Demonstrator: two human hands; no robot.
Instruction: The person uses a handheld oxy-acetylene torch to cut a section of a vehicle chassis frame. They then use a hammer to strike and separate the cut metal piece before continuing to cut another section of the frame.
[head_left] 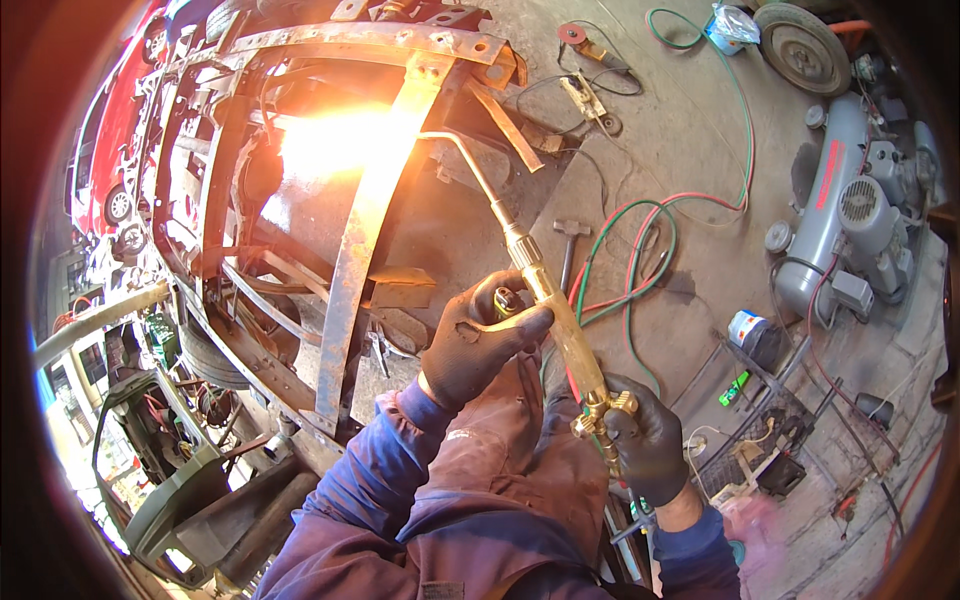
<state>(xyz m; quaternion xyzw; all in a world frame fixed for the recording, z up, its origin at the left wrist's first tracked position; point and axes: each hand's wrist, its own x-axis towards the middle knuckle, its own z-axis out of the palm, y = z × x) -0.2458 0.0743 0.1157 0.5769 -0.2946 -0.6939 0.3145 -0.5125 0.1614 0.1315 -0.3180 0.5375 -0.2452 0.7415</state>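
A brass gas torch (574, 345) slants up and left from my hands. Its thin bent tip reaches a rusty metal crossbar (358, 240), and a big orange flame (335, 143) glares there. My right hand (646, 440), in a dark glove, is closed on the torch's rear end at the valve knobs (622, 402). My gloved left hand (485, 335) is closed beside the torch body, thumb against it. Between its thumb and curled forefinger shows a small dark lighter-like object (508, 301). The glare hides part of the crossbar and whatever is behind the flame.
The crossbar belongs to a rusty vehicle frame (270, 385) on the left. Green and red hoses (640, 235) loop across the floor, near a hammer (571, 232). An angle grinder (600, 50) lies farther off. A grey air compressor (835, 200) and a wheel (800, 48) stand right.
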